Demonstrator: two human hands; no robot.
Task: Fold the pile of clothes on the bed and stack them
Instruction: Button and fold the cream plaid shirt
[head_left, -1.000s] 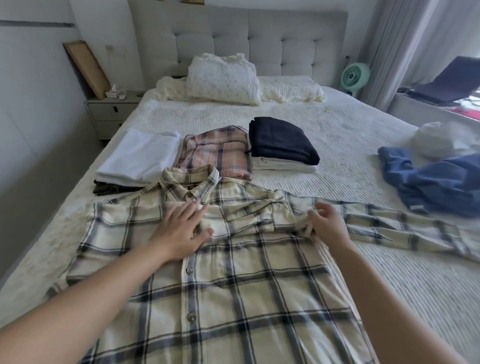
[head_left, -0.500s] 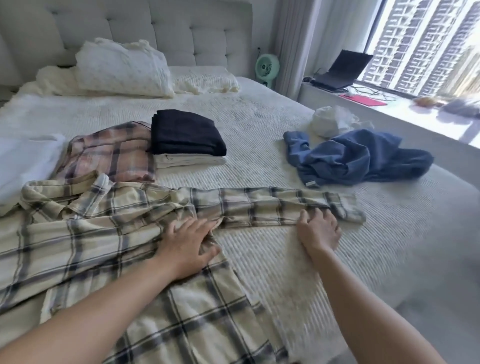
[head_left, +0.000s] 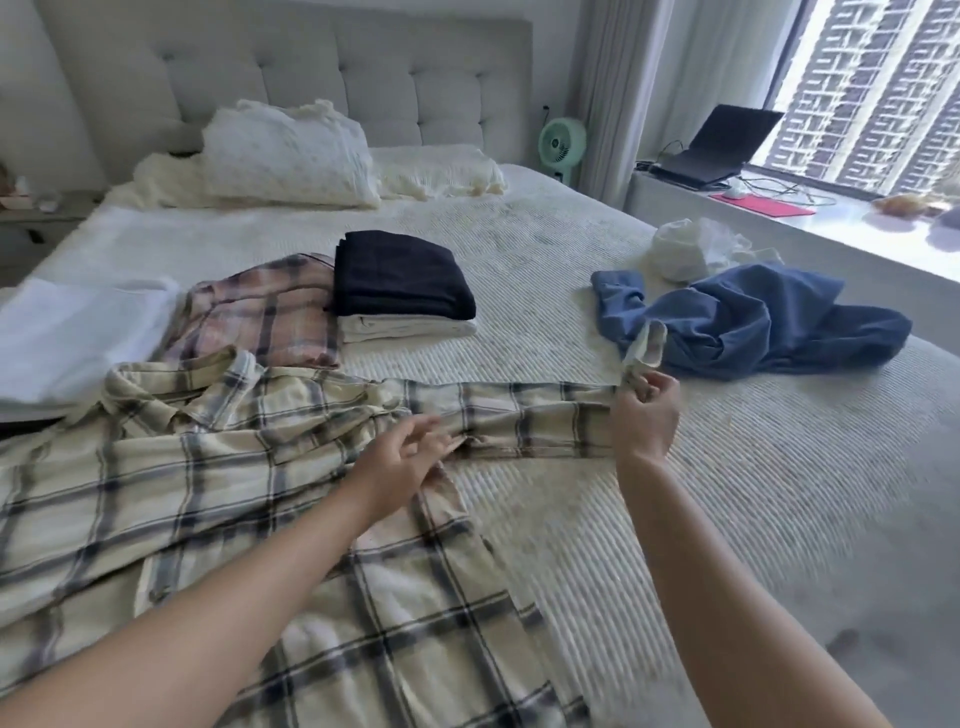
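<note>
Spanning the room, ribbed bed

Cream plaid shirt flat on bed, right sleeve outstretched, cuff lifted.

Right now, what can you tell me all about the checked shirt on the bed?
The cream shirt has dark checks and looks like soft flannel. It lies spread on the bed, collar toward the folded piles, buttons showing. One sleeve stretches out sideways. The right hand pinches its cuff and lifts it. The left hand rests by the armpit.
</note>
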